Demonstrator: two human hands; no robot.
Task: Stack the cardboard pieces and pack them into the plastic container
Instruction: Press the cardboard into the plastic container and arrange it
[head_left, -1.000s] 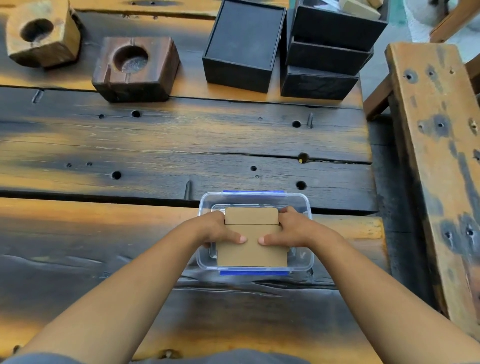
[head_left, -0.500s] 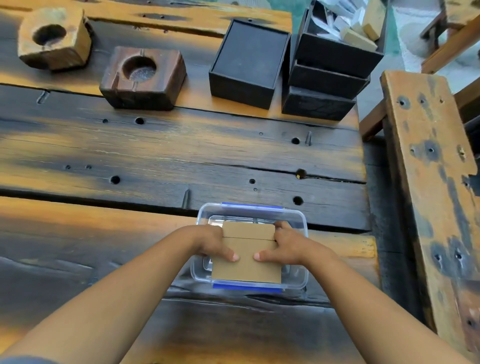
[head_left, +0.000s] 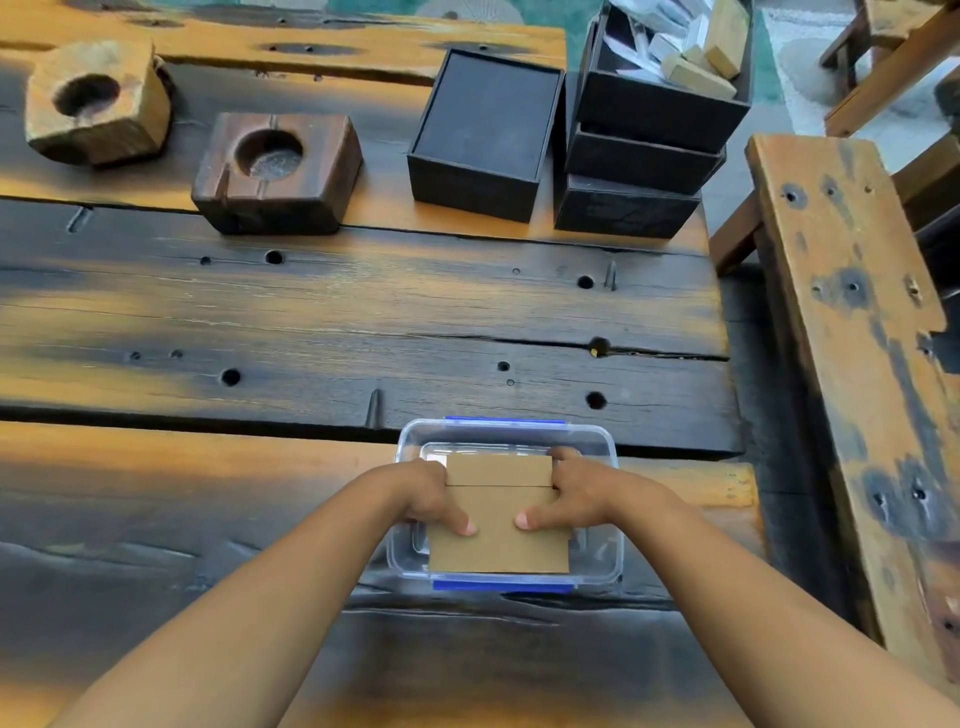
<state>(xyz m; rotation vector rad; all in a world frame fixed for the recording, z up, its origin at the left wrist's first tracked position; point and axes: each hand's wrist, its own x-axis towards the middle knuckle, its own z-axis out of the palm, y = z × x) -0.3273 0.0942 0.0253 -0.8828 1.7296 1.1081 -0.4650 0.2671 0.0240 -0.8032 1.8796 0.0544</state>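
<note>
At the far left of your desk (head_left: 322, 322) sits a pale wooden block (head_left: 96, 104) with a round hollow in its top, and just to its right a darker wooden block (head_left: 278, 174) with the same kind of hollow. Further right stands a low black box (head_left: 480, 135), and beside it a stack of black boxes (head_left: 644, 156), the top one open and holding pale blocks and papers.

Near you, your left hand (head_left: 434, 496) is closed on the left edge of the cardboard stack (head_left: 498, 519), thumb lying flat on the top sheet and fingers curled down the side. The stack lies between your two hands, directly over the clear plastic container (head_left: 506, 506) with blue clips on its near and far rims. The top sheet shows a crease or seam across its far part; you cannot tell how many pieces lie beneath it, since only the top face shows. The stack's near edge sits inside the container's near rim, and it looks lowered into the opening, though whether it rests on the bottom is not clear. Your right hand (head_left: 576, 493) mirrors the left, closed on the right edge with its thumb pressed on top, the two thumb tips near each other but apart.

To the right, apart from the desk, runs a worn wooden bench (head_left: 852, 322).
</note>
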